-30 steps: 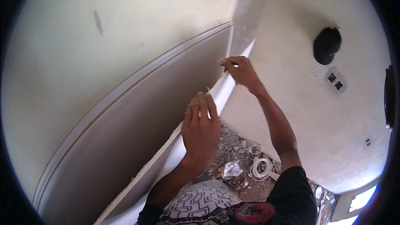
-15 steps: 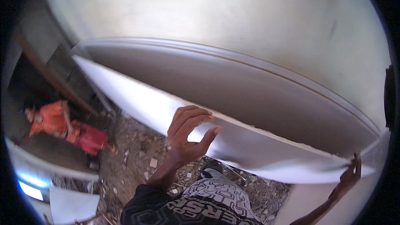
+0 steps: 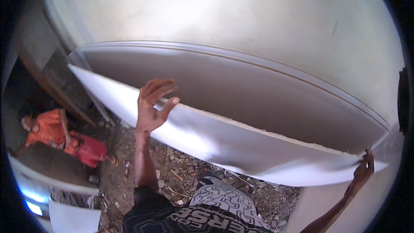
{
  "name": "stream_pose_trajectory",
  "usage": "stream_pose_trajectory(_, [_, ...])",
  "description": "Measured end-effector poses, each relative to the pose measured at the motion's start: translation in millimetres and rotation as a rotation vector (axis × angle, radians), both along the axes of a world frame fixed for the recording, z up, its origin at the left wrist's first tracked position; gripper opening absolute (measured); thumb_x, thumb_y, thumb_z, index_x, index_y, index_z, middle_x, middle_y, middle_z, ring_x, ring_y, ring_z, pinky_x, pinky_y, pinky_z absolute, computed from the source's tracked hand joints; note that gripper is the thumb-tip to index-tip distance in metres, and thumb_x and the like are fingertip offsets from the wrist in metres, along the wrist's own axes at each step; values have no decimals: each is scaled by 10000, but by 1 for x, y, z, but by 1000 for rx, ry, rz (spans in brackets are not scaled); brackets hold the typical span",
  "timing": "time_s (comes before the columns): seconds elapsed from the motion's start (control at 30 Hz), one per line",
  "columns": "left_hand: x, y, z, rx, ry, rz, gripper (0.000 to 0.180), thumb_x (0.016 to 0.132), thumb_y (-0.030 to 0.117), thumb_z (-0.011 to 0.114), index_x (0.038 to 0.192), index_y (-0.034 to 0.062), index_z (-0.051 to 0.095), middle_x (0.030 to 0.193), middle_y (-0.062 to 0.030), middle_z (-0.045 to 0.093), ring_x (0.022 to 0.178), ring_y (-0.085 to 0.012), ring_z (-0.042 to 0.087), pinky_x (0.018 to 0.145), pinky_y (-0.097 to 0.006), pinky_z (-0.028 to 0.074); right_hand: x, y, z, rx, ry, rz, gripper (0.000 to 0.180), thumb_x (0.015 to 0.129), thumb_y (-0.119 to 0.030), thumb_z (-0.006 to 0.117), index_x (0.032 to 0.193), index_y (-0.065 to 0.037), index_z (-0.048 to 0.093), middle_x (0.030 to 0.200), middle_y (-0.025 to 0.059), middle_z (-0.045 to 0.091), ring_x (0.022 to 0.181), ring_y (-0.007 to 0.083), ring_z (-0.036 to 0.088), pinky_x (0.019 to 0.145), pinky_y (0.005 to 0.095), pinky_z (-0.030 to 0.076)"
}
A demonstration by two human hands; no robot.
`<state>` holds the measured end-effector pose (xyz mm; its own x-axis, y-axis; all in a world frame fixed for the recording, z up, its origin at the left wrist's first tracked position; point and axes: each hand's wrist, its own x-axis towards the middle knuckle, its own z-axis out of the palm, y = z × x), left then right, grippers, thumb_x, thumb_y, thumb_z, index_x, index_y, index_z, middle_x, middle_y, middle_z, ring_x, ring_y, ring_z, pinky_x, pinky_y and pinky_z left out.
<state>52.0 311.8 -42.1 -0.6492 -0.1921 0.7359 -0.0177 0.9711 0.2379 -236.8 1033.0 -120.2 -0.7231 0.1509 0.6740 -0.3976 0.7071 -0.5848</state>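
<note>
A long white plasterboard sheet [image 3: 228,146] with a rough, pale top edge stands tilted away from the boards behind it. At its right end my right hand [image 3: 363,167] has its fingers closed over the top edge. Further left, my left hand [image 3: 152,108] is at the same edge, its fingers curved above and its thumb apart from them. Whether the left palm touches the sheet I cannot tell. Behind lean several more boards [image 3: 241,86], grey-brown on the facing side, against a pale wall [image 3: 224,13].
Rubble and broken bits cover the ground [image 3: 181,168] around my feet. At the left, a person [image 3: 56,133] in an orange top and red bottoms is beside a dark opening with a wooden post [image 3: 51,86]. Another white panel [image 3: 73,215] stands at lower left.
My left hand has moved left along the sheet's top edge, and its arm is straighter. The right hand stays at the right end. The person at left has shifted slightly in view.
</note>
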Motion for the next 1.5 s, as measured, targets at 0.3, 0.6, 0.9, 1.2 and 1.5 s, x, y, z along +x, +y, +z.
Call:
stream_pose_trajectory(0.3, [1,-54,-57,-193,114,-36,497,649,483,899,936,105,753,949,-99,701,1034,-315,616,971,-517,409,93,-158,96,-250,-120,-287,317,1013,-285,587,1144,-12,681,953,31,716,553,49,472,484,241,413])
stream_pose_trajectory(0.6, [-18,-61,-67,-336,179,-80,537,722,549,845,899,62,708,880,-119,712,898,-337,677,790,-462,472,138,-236,132,-127,-459,-207,317,1009,-243,589,901,47,658,569,-18,472,475,57,399,434,255,316])
stream_pose_trajectory(0.9, [-21,-55,-60,-379,161,-42,538,719,525,858,906,42,711,861,-162,719,836,-351,694,757,-469,519,110,-220,122,-96,-604,-307,359,982,-310,639,813,7,637,551,-15,477,435,46,384,390,250,282])
stream_pose_trajectory(1.2, [-27,-42,-30,-307,276,-93,571,659,729,792,667,168,685,628,0,641,535,-233,584,523,-357,357,82,-195,114,-80,-588,-443,380,963,-311,657,737,-10,604,510,-13,464,405,57,380,372,253,291])
stream_pose_trajectory(1.5, [-22,-37,-30,-289,244,-87,593,661,749,772,672,162,696,594,-2,615,514,-235,555,510,-366,341,85,-176,104,-103,-560,-353,404,942,-337,670,709,-6,661,482,2,483,383,89,412,358,295,338])
